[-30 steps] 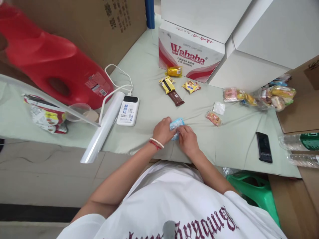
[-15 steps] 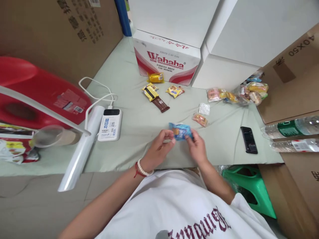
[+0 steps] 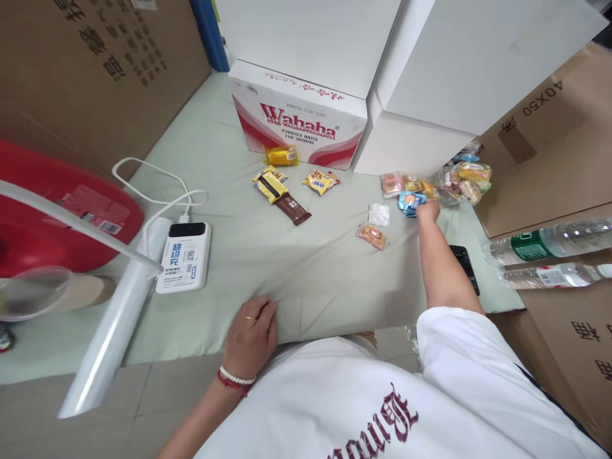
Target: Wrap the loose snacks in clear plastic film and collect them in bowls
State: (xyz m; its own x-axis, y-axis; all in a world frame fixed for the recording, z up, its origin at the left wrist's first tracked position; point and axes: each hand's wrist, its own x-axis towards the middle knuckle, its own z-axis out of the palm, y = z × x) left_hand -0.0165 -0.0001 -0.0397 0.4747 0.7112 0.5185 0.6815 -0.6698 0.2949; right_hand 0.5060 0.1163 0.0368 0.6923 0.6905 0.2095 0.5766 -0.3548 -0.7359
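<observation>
At the right of the table, my right hand (image 3: 428, 213) pinches the edge of a small blue snack packet (image 3: 410, 202). The packet is beside a row of wrapped snacks, a pink-wrapped one (image 3: 392, 183) and an orange-yellow one (image 3: 421, 186). My left hand (image 3: 252, 335) rests knuckles up near the front edge of the cloth, its fingers curled in and nothing seen in it. Between the hands and farther back lie a clear-wrapped pastry (image 3: 372, 236) and a white packet (image 3: 379, 214). A brown chocolate-coloured bar (image 3: 293, 208) touches a yellow-and-black packet (image 3: 272, 185) left of centre.
A white power bank (image 3: 184, 258) with a cable, a shiny rolled film (image 3: 115, 325) and a red jug (image 3: 62, 210) stand left. A Wahaha carton (image 3: 301, 121) is at the back. Right are a phone (image 3: 463, 268), partly behind my forearm, and two bottles (image 3: 549, 242).
My right hand has carried the blue packet from in front of me to the snack row at the right. My left hand has let go and dropped to the table's front edge.
</observation>
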